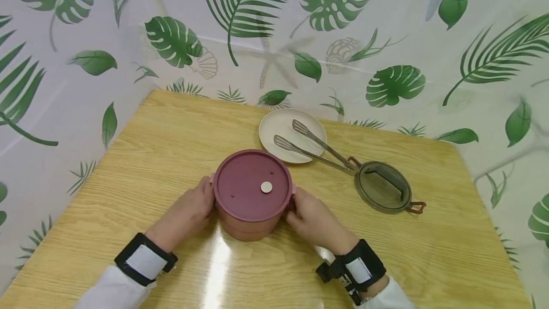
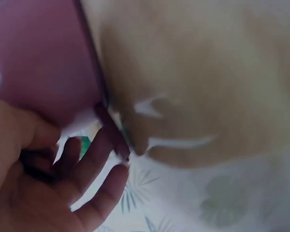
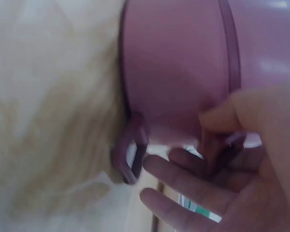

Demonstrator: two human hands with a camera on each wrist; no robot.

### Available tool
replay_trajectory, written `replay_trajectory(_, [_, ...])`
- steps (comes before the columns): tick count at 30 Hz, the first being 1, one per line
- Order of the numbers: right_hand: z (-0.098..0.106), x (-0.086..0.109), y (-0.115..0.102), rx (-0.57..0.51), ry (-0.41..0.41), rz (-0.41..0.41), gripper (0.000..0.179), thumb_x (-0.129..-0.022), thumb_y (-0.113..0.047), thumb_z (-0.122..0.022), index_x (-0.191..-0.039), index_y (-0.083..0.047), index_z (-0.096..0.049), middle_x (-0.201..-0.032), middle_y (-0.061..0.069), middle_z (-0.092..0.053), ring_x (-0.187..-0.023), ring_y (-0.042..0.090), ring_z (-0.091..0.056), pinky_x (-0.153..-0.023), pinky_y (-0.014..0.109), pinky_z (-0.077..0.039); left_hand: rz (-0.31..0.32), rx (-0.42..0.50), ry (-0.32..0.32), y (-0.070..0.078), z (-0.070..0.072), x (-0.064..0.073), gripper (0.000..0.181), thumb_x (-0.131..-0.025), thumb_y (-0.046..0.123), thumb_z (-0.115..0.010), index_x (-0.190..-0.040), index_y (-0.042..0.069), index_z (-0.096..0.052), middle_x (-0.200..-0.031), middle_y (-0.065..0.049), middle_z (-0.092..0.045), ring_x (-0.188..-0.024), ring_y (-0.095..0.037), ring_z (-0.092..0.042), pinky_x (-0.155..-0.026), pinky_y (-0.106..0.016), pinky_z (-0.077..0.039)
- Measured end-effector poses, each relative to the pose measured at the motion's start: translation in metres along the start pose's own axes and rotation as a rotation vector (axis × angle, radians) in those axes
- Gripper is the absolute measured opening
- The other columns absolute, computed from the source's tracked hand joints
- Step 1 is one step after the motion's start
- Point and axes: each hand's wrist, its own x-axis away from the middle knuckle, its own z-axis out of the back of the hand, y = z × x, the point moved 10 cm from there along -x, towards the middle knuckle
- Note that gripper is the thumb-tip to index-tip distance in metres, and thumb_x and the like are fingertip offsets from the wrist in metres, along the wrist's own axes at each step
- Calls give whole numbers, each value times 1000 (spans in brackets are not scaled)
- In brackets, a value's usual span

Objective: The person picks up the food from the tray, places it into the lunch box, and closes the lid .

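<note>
A pink pot [image 1: 249, 225] with a flat maroon lid [image 1: 246, 175] and a pale round knob stands near the middle of the wooden table. My left hand [image 1: 188, 211] grips its left side handle, thumb near the pot wall and fingers curled below. On the opposite side, my right hand [image 1: 315, 218] holds the right handle between thumb and fingers. The right wrist view shows the pink wall [image 3: 174, 63] with a dark band round it. A lower maroon handle [image 3: 130, 150] sits beside the right fingertips, near the tabletop.
Behind the pot lies a cream plate [image 1: 270, 125], with two slotted spatulas [image 1: 296, 147] across it. Their handles reach right toward a round grey lidded pan [image 1: 381, 190] with reddish side handles. A leaf-print cloth [image 1: 266, 27] hangs along the table's far edge.
</note>
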Motion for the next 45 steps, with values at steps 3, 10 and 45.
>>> replay_trajectory(3, [-2,4,-2,32,33,6,46,-85,-9,-53,-129,-8,-37,-113,7,-52,-105,12,-48,-84,35,-48,43,16,15,-2,-1,0,41,-93,1,-39,-130,-9,-24,-87,-11,-41,-63,-19,-45,-55,-32,-48])
replay_trajectory(10, [-2,6,0,-31,64,-5,44,-85,-5,-52,-127,-10,-40,-108,5,-52,-97,11,-50,-79,32,-49,224,310,-204,-26,-7,2,35,-98,19,-38,-130,5,-37,-111,-10,-54,-106,-19,-50,-87,-38,-47])
replay_trajectory(45, [10,-10,-22,-833,288,-85,41,-102,-24,-26,-142,-16,-25,-140,6,-36,-124,20,-36,-100,36,-36,399,1100,215,9,43,-29,39,-100,12,-29,-139,7,-33,-142,-14,-35,-128,-19,-32,-104,-36,-30])
